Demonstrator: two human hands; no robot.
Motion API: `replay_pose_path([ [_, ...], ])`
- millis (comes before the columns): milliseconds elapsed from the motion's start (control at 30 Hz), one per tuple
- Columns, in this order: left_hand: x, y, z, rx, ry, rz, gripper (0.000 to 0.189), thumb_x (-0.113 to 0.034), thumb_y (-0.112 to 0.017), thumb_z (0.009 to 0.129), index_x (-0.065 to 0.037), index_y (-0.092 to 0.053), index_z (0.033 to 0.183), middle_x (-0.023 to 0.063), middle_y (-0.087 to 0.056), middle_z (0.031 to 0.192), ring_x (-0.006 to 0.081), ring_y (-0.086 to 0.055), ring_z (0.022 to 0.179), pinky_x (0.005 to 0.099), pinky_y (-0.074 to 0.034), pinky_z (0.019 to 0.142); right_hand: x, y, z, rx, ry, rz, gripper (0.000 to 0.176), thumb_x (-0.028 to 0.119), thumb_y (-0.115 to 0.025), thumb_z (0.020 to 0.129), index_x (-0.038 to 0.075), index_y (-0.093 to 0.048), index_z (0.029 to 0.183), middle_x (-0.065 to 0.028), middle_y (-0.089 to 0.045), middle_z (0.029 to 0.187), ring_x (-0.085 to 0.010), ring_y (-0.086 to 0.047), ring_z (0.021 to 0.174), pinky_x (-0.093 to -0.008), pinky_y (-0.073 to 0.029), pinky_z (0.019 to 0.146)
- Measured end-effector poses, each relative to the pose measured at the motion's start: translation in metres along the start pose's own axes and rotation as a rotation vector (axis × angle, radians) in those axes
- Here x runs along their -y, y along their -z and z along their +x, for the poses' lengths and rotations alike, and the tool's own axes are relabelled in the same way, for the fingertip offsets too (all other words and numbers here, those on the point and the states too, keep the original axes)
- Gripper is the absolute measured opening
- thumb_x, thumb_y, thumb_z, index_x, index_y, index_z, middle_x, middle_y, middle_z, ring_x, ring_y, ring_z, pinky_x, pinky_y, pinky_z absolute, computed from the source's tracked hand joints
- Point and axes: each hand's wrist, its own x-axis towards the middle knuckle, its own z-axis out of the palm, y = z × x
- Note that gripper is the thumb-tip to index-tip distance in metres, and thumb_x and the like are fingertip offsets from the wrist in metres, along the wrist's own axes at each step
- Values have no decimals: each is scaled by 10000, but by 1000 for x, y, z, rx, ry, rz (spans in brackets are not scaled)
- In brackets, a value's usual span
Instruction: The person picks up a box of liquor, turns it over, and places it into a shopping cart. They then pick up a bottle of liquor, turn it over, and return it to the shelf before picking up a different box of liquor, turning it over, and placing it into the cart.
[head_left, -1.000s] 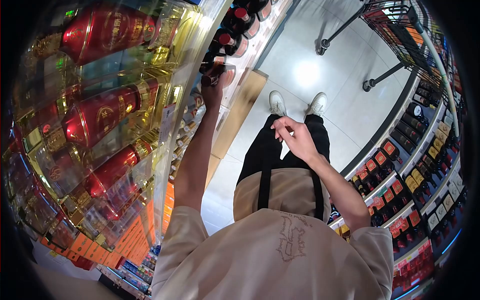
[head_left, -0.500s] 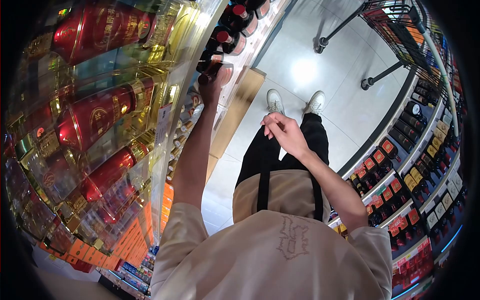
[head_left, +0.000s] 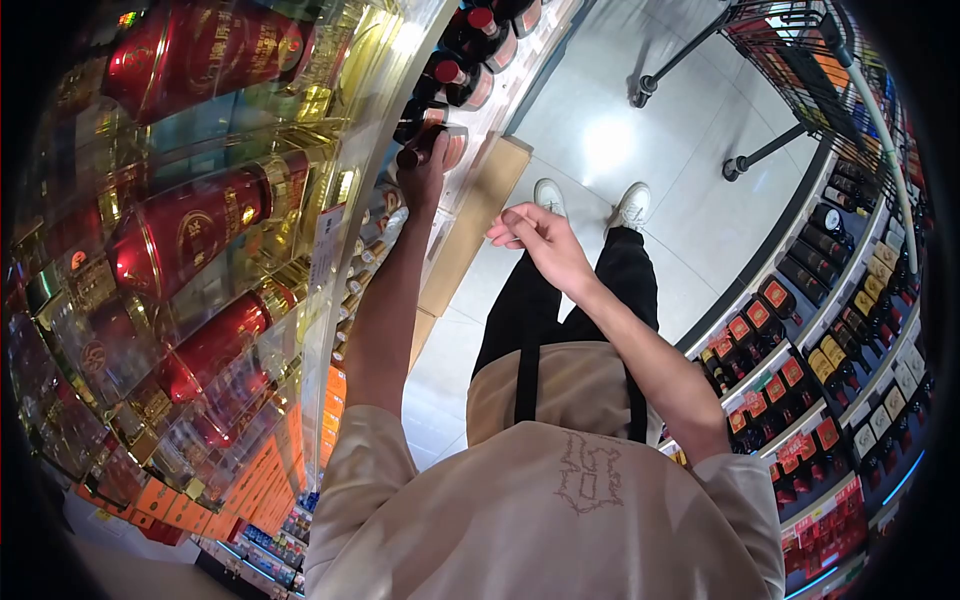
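Note:
On the shelf at upper left, my left hand (head_left: 424,178) is closed around a dark bottle (head_left: 449,152) with a pinkish label. Part of that bottle is hidden behind the fingers. Beside it stand more dark bottles, one with a red cap (head_left: 447,72). My right hand (head_left: 540,243) is in the air in front of my legs, to the right of the shelf edge. Its fingers are loosely bent and apart from the thumb, and nothing shows in them.
Red and gold bottles (head_left: 190,235) in clear casing fill the left side. A cardboard-coloured box (head_left: 480,215) runs along the shelf foot. At upper right stands a wire shopping cart (head_left: 800,60). Shelves of bottles (head_left: 800,370) curve along the right, over a tiled floor (head_left: 620,90).
My right hand has moved left toward the shelf, and its fingers reach out a little more. My left hand stays on the bottle, almost unmoved.

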Motion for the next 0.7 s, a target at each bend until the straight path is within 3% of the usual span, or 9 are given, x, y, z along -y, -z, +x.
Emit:
replay_pose_path([
  [67,18,-1,11,16,-99,-1,573,-490,-813,861,-25,-722,1184,64,-745,1009,156,-708,783,313,-570,589,-5,3,-3,-9,2,-1,348,269,-502,1114,-39,-657,1153,-114,-748,1058,-169,-697,1001,-312,-536,942],
  [100,11,0,7,19,-101,-3,573,-490,-813,861,-25,-722,1184,64,-745,1009,156,-708,783,313,-570,589,-7,5,-6,-12,-8,-15,346,270,-499,1114,-36,-656,1151,-111,-749,1054,-168,-698,998,-313,-535,935],
  [167,-9,7,-8,61,-49,-69,500,-379,-795,887,2,-730,1203,102,-764,1150,193,-722,1060,328,-543,937,-11,7,-10,-16,-20,-28,345,271,-496,1115,-33,-656,1150,-108,-750,1051,-166,-699,994,-315,-533,928],
  [367,-6,17,-18,98,-191,-135,364,-287,-768,949,19,-735,1143,89,-762,1068,161,-705,985,314,-540,885,-29,11,-16,-16,-47,-12,322,253,-489,1112,-23,-650,1146,-106,-750,1046,-168,-708,971,-310,-524,913],
  [700,-16,34,-60,146,-365,-129,313,-207,-773,957,9,-694,1171,79,-746,1057,144,-699,985,285,-550,844,-49,15,-6,60,-79,-57,285,214,-493,1098,-23,-635,1169,-114,-744,1059,-176,-715,947,-312,-541,900],
])
